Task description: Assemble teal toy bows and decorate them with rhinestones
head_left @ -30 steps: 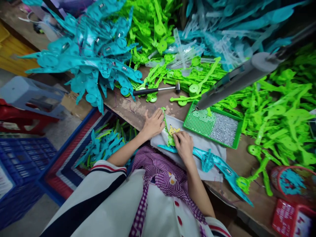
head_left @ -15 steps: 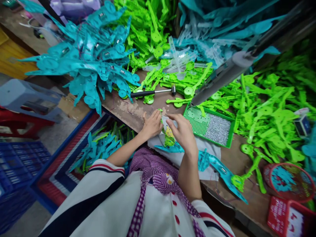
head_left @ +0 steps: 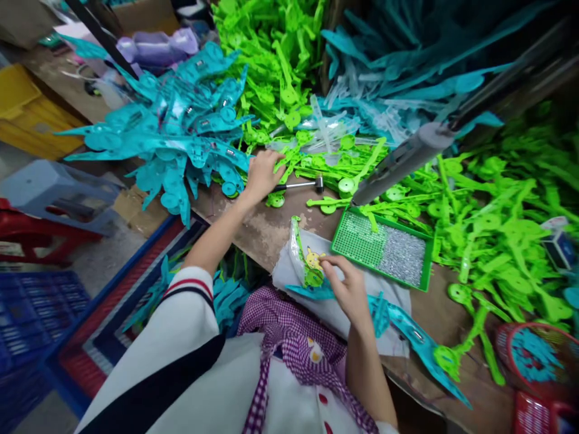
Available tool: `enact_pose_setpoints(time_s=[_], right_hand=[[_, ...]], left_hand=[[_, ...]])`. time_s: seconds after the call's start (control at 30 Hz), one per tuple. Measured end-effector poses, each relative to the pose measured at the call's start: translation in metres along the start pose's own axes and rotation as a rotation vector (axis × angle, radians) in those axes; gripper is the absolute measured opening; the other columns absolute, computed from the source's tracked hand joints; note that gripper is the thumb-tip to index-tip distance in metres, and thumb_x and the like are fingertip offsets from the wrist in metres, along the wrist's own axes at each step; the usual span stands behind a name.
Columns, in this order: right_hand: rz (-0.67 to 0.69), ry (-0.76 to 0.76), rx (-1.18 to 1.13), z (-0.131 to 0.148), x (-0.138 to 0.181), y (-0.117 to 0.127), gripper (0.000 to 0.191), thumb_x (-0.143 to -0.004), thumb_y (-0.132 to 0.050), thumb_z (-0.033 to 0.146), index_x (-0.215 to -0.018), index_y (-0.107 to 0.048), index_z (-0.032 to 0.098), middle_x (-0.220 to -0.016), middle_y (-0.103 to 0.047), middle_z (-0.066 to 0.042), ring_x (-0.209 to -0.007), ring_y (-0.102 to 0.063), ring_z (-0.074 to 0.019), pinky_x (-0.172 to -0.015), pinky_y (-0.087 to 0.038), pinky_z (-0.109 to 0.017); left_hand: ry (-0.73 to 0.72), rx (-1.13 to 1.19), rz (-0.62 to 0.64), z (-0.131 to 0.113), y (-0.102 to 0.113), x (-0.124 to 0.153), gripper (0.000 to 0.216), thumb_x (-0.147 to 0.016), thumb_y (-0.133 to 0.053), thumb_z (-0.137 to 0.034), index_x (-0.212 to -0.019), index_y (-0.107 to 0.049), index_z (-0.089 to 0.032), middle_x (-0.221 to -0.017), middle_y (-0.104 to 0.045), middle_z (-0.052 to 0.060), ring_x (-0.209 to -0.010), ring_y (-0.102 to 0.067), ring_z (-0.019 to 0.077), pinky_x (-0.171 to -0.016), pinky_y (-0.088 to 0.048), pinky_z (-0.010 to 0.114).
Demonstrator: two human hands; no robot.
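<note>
My left hand (head_left: 262, 175) reaches forward and closes round the black handle of a small hammer (head_left: 302, 185) lying on the wooden bench. My right hand (head_left: 347, 284) stays near the bench edge, fingers pinched on a green plastic part (head_left: 311, 272) that lies on a white cloth (head_left: 335, 307). A yellow cartoon print shows on the cloth beside that part. A teal plastic piece (head_left: 407, 328) lies across the cloth under my right wrist.
Heaps of teal parts (head_left: 172, 132) and green parts (head_left: 493, 223) cover the bench. A green tray (head_left: 425, 274) holds tiny metal pieces. A grey bar (head_left: 407, 160) slants overhead. Red baskets (head_left: 538, 355) sit at right; blue crates (head_left: 36, 313) stand on the floor.
My left hand left the green part on the cloth and moved forward to the hammer handle. My right hand drew back slightly and stays on the green part.
</note>
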State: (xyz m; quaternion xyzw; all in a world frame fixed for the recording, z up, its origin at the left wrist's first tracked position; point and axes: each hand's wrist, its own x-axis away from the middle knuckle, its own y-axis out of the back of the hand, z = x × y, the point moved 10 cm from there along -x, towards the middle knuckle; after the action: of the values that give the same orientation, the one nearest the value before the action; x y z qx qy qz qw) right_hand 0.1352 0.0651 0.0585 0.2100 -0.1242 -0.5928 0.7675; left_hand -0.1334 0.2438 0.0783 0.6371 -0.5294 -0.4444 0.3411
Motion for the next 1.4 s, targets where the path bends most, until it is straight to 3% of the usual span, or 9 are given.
enact_pose_setpoints(time_s=[0.2, 0.33, 0.47, 0.63, 0.83, 1.07, 1.13, 1.27, 1.4], right_hand=[[0.050, 0.008, 0.124, -0.025, 0.016, -0.012, 0.025, -0.099, -0.054, 0.038, -0.102, -0.072, 0.021, -0.102, -0.076, -0.008, -0.095, -0.071, -0.0223, -0.085, -0.054, -0.035], [-0.082, -0.076, 0.080, -0.044, 0.049, 0.017, 0.020, -0.099, -0.056, 0.034, -0.094, -0.071, 0.022, -0.091, -0.076, -0.004, -0.085, -0.073, -0.0189, -0.074, -0.055, -0.029], [-0.114, 0.134, 0.134, 0.002, 0.035, 0.022, 0.012, -0.097, -0.058, 0.024, -0.100, -0.069, 0.022, -0.093, -0.076, -0.004, -0.088, -0.072, -0.0171, -0.079, -0.054, -0.029], [0.003, 0.414, 0.221, 0.049, -0.001, -0.007, 0.014, -0.098, -0.056, 0.023, -0.103, -0.069, 0.021, -0.093, -0.076, -0.006, -0.087, -0.070, -0.0186, -0.079, -0.053, -0.033], [0.076, 0.433, 0.255, 0.038, 0.006, -0.025, 0.014, -0.099, -0.055, 0.024, -0.101, -0.069, 0.020, -0.088, -0.074, -0.005, -0.083, -0.069, -0.0186, -0.077, -0.052, -0.033], [0.068, 0.402, 0.332, 0.027, 0.023, -0.026, 0.012, -0.099, -0.055, 0.023, -0.100, -0.067, 0.020, -0.089, -0.075, -0.004, -0.083, -0.068, -0.0185, -0.078, -0.051, -0.033], [0.092, 0.389, 0.314, 0.027, 0.019, -0.036, 0.014, -0.100, -0.054, 0.024, -0.099, -0.067, 0.020, -0.089, -0.074, -0.004, -0.082, -0.068, -0.0186, -0.077, -0.051, -0.033], [0.167, 0.389, 0.265, 0.023, 0.012, -0.053, 0.017, -0.100, -0.052, 0.027, -0.098, -0.069, 0.021, -0.088, -0.075, -0.005, -0.081, -0.069, -0.0191, -0.076, -0.052, -0.033], [0.068, 0.235, 0.213, 0.000, 0.008, -0.036, 0.018, -0.100, -0.053, 0.029, -0.096, -0.069, 0.022, -0.091, -0.077, -0.005, -0.084, -0.072, -0.0196, -0.075, -0.054, -0.032]], left_hand=[[0.160, -0.295, 0.284, 0.013, -0.043, -0.060, 0.027, -0.087, -0.060, -0.020, -0.109, -0.073, -0.013, -0.118, -0.071, 0.021, -0.119, -0.061, 0.0353, -0.102, -0.038, 0.045], [0.194, -0.268, 0.262, 0.027, -0.045, -0.055, 0.028, -0.083, -0.064, -0.022, -0.108, -0.074, -0.015, -0.112, -0.072, 0.020, -0.111, -0.064, 0.0377, -0.090, -0.046, 0.043], [0.125, -0.204, 0.096, 0.029, -0.027, -0.053, 0.030, -0.086, -0.060, -0.022, -0.112, -0.073, -0.015, -0.114, -0.072, 0.017, -0.111, -0.062, 0.0351, -0.093, -0.046, 0.043], [-0.011, -0.112, -0.175, 0.023, 0.009, -0.012, 0.026, -0.090, -0.057, -0.021, -0.112, -0.071, -0.019, -0.113, -0.072, 0.012, -0.111, -0.060, 0.0301, -0.093, -0.044, 0.040], [-0.064, -0.115, -0.159, 0.016, 0.024, 0.042, 0.023, -0.092, -0.059, -0.024, -0.110, -0.072, -0.021, -0.106, -0.073, 0.011, -0.106, -0.063, 0.0298, -0.096, -0.040, 0.044], [-0.329, -0.050, 0.238, -0.047, -0.042, 0.099, 0.020, -0.087, -0.068, -0.028, -0.104, -0.073, -0.019, -0.101, -0.073, 0.010, -0.101, -0.066, 0.0283, -0.091, -0.045, 0.043], [-0.359, 0.053, 0.208, -0.049, -0.042, 0.098, 0.027, -0.090, -0.067, -0.031, -0.114, -0.070, -0.019, -0.114, -0.070, 0.011, -0.110, -0.064, 0.0270, -0.094, -0.047, 0.041], [-0.123, 0.129, -0.098, 0.013, 0.014, 0.069, 0.031, -0.098, -0.053, -0.029, -0.125, -0.065, -0.019, -0.124, -0.067, 0.012, -0.118, -0.061, 0.0249, -0.103, -0.046, 0.039], [0.045, -0.023, 0.016, 0.071, 0.032, 0.060, 0.034, -0.095, -0.052, -0.027, -0.123, -0.068, -0.015, -0.115, -0.071, 0.014, -0.111, -0.065, 0.0296, -0.100, -0.049, 0.043]])
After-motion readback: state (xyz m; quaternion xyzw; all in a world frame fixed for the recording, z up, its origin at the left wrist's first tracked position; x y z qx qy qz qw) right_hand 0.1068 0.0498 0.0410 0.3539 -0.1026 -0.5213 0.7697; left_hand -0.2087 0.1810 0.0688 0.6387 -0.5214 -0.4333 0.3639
